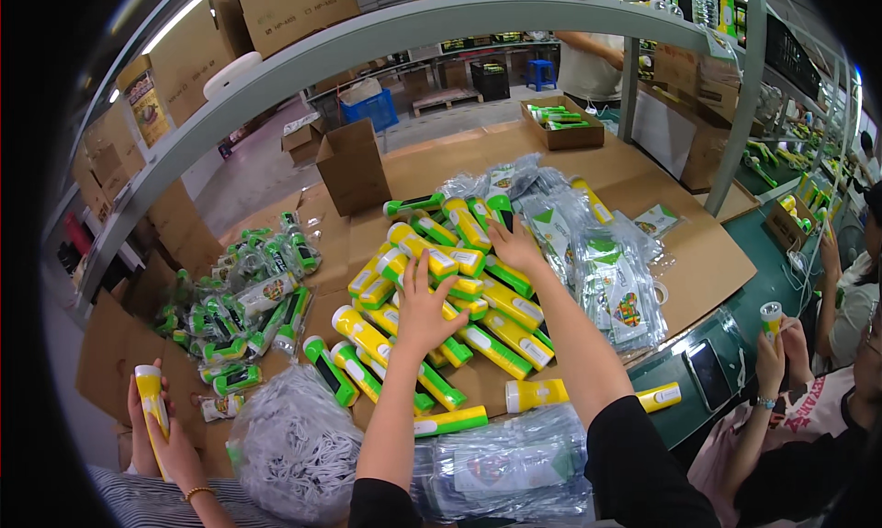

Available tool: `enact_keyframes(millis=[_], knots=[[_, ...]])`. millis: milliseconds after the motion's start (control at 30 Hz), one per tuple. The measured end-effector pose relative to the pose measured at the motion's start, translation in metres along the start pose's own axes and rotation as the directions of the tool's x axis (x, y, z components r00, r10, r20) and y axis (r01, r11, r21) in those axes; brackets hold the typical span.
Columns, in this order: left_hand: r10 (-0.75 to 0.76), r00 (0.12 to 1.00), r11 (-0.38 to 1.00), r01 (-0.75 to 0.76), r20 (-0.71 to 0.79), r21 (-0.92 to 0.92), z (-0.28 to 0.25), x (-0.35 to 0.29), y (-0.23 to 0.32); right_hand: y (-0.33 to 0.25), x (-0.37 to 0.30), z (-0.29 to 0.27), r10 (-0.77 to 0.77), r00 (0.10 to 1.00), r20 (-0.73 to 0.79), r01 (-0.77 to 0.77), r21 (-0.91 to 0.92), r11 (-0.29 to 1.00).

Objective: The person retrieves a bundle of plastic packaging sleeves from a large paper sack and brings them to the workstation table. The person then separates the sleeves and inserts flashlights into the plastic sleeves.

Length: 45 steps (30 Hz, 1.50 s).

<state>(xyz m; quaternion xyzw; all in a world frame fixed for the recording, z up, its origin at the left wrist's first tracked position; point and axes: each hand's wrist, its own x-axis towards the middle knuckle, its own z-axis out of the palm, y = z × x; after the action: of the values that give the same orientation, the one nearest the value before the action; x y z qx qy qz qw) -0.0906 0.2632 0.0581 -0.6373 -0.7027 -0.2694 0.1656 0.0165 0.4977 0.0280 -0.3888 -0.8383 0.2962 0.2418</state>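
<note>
A heap of yellow-and-green flashlights (516, 340) lies on the cardboard-covered table in front of me. My left hand (423, 317) rests on the middle of the heap, its fingers spread over several flashlights. Farther up and to the right, my right hand (516, 247) reaches over the heap's far right side with its fingers extended; the flashlights under its fingertips are partly hidden. Neither hand is closed around a flashlight. Clear printed plastic bags (606, 289) are piled right of the heap. Another stack of clear bags (496, 464) lies between my forearms.
Bagged green flashlights (248, 298) cover the left side, with a plastic sack of white cords (299, 445) nearer. An upright cardboard box (353, 170) and an open box of flashlights (565, 133) stand behind. Co-workers at both sides hold a flashlight (152, 404) and another flashlight (770, 318). A grey shelf beam (459, 22) crosses above.
</note>
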Motion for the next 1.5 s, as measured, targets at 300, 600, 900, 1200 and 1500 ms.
enact_keyframes(millis=[300,600,900,1200,1500], knots=[[-0.100,0.991,0.972,0.079,0.089,0.220,-0.012,-0.022,-0.002,-0.009,-0.078,-0.066,-0.338,0.915,-0.222,0.382,0.201,0.902],[-0.210,0.851,0.976,0.155,0.482,0.151,-0.067,-0.151,0.085,0.031,-0.336,-0.092,-0.206,0.975,0.084,0.222,-0.355,0.908],[-0.001,0.997,0.979,-0.015,0.076,0.204,-0.023,-0.155,0.045,0.027,-0.298,-0.041,-0.241,0.970,0.026,0.240,-0.236,0.941],[0.052,0.998,0.991,-0.046,-0.041,0.129,-0.050,-0.162,0.050,0.019,-0.350,-0.091,-0.444,0.849,-0.285,0.390,-0.226,0.892],[-0.082,0.981,0.984,0.108,0.175,-0.141,-0.069,-0.239,0.138,0.080,-0.409,-0.123,-0.162,0.981,-0.102,0.074,-0.578,0.812]])
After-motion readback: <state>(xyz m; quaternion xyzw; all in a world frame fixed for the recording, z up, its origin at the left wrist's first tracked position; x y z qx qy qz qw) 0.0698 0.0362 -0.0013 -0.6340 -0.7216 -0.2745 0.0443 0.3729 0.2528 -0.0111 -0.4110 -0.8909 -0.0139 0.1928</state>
